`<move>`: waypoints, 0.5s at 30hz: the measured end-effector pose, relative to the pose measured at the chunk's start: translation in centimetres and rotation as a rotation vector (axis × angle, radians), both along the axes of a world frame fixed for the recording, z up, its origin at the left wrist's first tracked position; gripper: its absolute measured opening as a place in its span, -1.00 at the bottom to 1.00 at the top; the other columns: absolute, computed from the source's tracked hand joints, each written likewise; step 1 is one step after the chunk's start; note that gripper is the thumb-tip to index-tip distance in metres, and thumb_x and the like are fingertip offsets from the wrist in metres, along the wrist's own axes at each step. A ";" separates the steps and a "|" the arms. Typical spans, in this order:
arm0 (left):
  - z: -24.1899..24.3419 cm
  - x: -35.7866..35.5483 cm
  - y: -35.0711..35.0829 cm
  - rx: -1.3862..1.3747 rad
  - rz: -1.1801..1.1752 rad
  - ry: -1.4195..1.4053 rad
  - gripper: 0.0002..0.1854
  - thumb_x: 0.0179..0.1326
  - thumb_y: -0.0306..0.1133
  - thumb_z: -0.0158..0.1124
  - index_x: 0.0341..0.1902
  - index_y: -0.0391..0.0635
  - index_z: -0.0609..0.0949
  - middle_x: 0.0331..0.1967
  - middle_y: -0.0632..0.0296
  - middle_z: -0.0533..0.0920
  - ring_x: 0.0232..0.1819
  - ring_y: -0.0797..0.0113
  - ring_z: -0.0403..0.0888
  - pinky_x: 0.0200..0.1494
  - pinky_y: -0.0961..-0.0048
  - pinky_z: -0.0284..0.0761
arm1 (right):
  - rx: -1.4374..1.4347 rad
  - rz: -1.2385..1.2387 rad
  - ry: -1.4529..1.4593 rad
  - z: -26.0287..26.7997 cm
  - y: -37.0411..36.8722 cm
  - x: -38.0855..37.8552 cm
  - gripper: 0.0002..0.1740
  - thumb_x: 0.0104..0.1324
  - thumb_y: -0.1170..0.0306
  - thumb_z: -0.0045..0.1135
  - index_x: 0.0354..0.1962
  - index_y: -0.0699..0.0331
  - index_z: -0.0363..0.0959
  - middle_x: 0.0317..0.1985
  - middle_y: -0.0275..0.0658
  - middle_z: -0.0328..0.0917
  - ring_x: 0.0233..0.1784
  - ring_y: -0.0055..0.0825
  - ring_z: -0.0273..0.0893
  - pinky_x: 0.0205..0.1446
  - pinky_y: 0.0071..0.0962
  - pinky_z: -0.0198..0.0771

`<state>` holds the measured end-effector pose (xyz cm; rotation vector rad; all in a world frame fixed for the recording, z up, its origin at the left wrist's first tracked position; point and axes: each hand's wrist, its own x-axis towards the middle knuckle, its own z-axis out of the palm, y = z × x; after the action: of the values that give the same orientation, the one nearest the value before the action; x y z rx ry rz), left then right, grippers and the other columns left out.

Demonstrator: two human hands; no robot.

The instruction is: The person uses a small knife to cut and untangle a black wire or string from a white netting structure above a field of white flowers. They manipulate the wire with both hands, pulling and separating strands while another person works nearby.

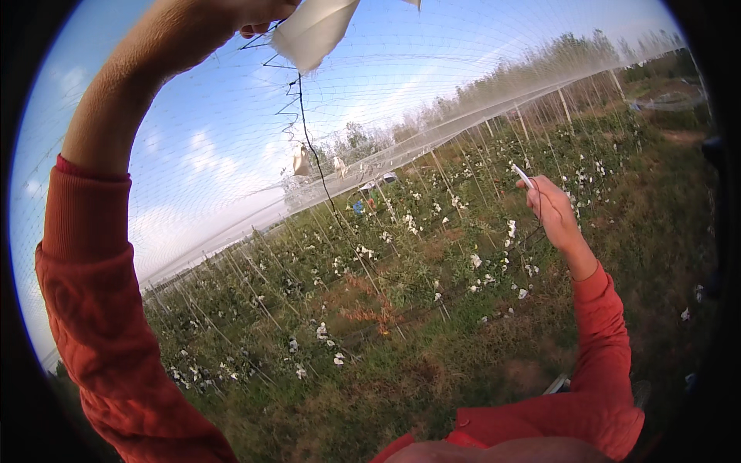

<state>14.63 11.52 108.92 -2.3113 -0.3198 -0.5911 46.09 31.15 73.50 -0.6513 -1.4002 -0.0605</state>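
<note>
My left hand [261, 16] is raised to the top edge of the view, which cuts part of it off. Its fingers are bent beside dark cords and a white sheet-like piece [315, 35]; what they grip is not clear. From under that piece a dark cord [310, 136] hangs down. Thin mesh netting [202, 116] spreads overhead. Off to the right, my right hand [550, 211] is closed around a slim white stick-like object [523, 175], whose tip points up and left. A dark strand [540, 202] runs across that hand.
Two small pale pieces [301, 161] hang near the net. Below are rows of leafy plants [417, 266] with many white bags or wrappings [476, 260], among slanting poles [444, 176]. Grass [405, 399] covers the ground. A blue thing [358, 206] shows far off.
</note>
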 end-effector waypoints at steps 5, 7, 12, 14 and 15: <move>2.4 -1.3 2.3 -0.139 -0.049 0.085 -0.78 0.11 -0.70 0.12 -0.58 -0.12 0.54 -0.66 0.35 0.50 -0.59 0.57 0.36 -0.47 0.57 0.37 | 0.812 0.125 -0.254 12.9 -8.4 -7.6 -0.64 0.60 0.39 -0.08 0.24 0.33 0.46 -0.28 -0.32 0.50 -0.50 -0.82 0.30 -0.44 -0.76 0.32; 2.1 -1.4 1.5 -0.102 0.002 0.078 -0.78 0.11 -0.70 0.12 -0.57 -0.13 0.55 -0.66 0.36 0.49 -0.59 0.57 0.33 -0.45 0.56 0.37 | 1.077 0.150 -0.291 17.4 -11.0 -10.1 -0.69 0.54 0.37 0.05 0.14 0.27 0.55 -0.30 -0.33 0.62 -0.43 -0.71 0.47 -0.38 -0.67 0.41; 1.3 -1.2 2.3 -0.021 -0.077 -0.048 -0.79 0.11 -0.69 0.14 -0.57 -0.13 0.54 -0.65 0.37 0.49 -0.58 0.57 0.34 -0.43 0.57 0.37 | 0.690 0.157 -0.353 23.7 -13.4 -11.3 -0.90 0.34 0.44 0.20 -0.24 0.31 0.54 -0.32 -0.22 0.48 -0.34 -0.29 0.52 -0.31 -0.35 0.41; 2.5 -1.8 1.9 -0.146 -0.086 0.068 -0.79 0.11 -0.68 0.15 -0.57 -0.13 0.55 -0.65 0.37 0.50 -0.58 0.56 0.36 -0.43 0.57 0.37 | 0.926 -0.041 -0.215 23.6 -10.3 -12.0 -0.77 0.45 0.28 0.20 -0.04 0.19 0.65 -0.34 -0.23 0.73 -0.38 -0.42 0.68 -0.32 -0.46 0.51; 2.2 -1.5 1.8 -0.180 -0.080 0.067 -0.80 0.11 -0.68 0.15 -0.56 -0.13 0.55 -0.64 0.37 0.50 -0.58 0.56 0.37 -0.43 0.56 0.38 | 0.881 -0.088 -0.224 23.0 -9.6 -12.0 -0.77 0.45 0.25 0.19 -0.06 0.17 0.66 -0.33 -0.21 0.72 -0.38 -0.36 0.68 -0.32 -0.42 0.52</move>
<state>13.14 13.30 111.11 -2.5206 -0.2589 -0.5423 34.06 21.53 96.51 0.0372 -1.3845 -0.7930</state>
